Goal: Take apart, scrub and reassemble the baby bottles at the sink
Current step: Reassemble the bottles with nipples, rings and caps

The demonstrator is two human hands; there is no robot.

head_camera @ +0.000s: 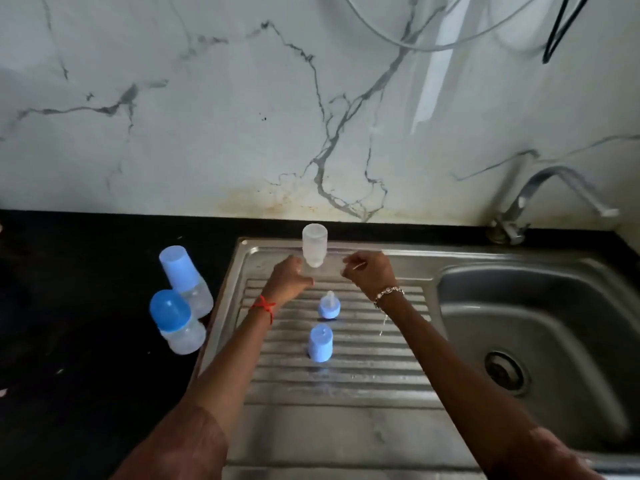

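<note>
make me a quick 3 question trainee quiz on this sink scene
1. True or false: the bare bottle body at the left hand stands mouth down.
2. How many capped bottles stand on the black counter?
3. The nipple ring lies on: A) sink basin B) drainboard C) counter.

Key: 1 true. 2 two, far capped bottle and near capped bottle. 3 B.
</note>
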